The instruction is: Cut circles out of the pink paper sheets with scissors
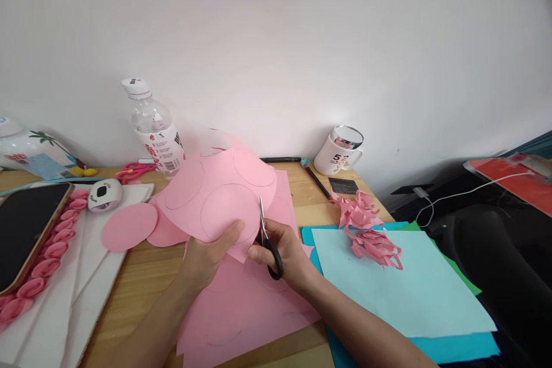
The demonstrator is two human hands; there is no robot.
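Observation:
My left hand grips the lower edge of a pink paper sheet marked with several pencilled circles, its thumb on top. My right hand is closed around black-handled scissors. Their blades point away from me and lie at the sheet's right part, beside the nearest drawn circle. One blade shows above the paper; I cannot tell how far apart the blades are. Beneath both hands lies a stack of pink paper, also with drawn circles. Cut pink paper discs rest to the left.
Left are a phone, rolled pink paper roses, a white gadget, pink scissors and a bottle. Right are a mug, a pencil, crumpled pink scraps and light-blue paper. A wall stands behind.

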